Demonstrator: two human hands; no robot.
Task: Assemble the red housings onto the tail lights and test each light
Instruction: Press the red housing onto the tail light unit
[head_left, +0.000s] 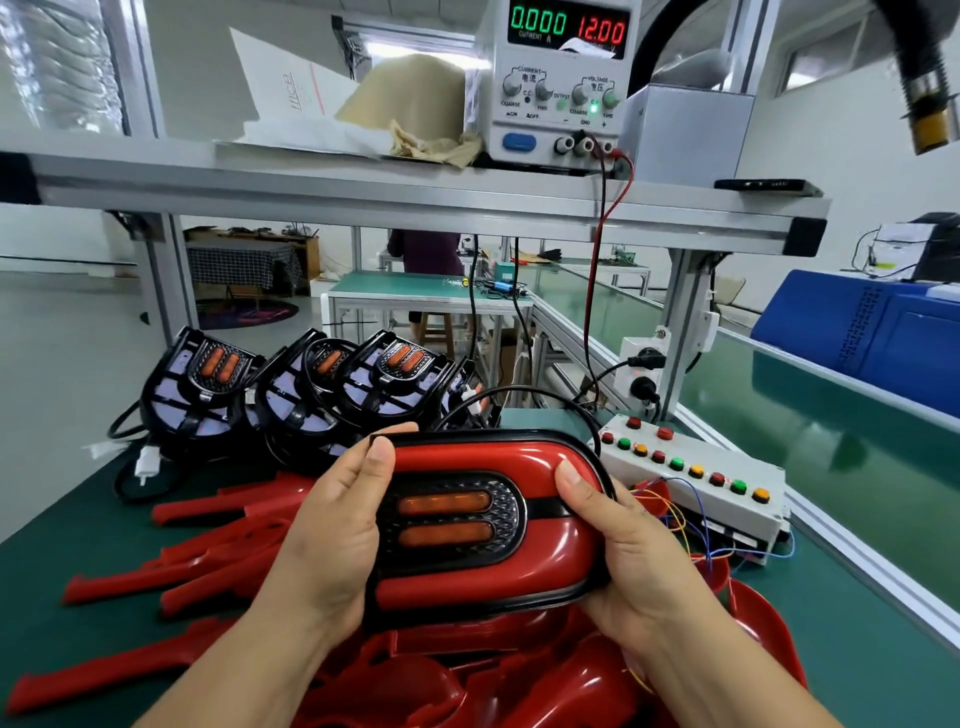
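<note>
1. Head view: my left hand (332, 525) and right hand (641, 551) grip the tail light (511, 514) by its two ends, above the near edge of the table (872, 665). Both thumbs press its front; my other fingers curl behind it.
2. One container shows: a blue bin (883, 338) beyond the table's right edge. I cannot see what it holds.
3. My palms hide the light's back. A black cable (519, 387) loops away behind it. The loose red housings (208, 545) piled beneath run off the bottom of the picture.
4. The red housing (483, 592) sits on the light, glossy, inside a black rim. Two amber bars (444, 503) lie in a dark oval, dull.
5. Bare tail lights (208, 384) stand towards the far left corner; a button box (691, 467) lies by the right edge. On the shelf above, the power supply (561, 78) reads 0.000 and 12.00.
</note>
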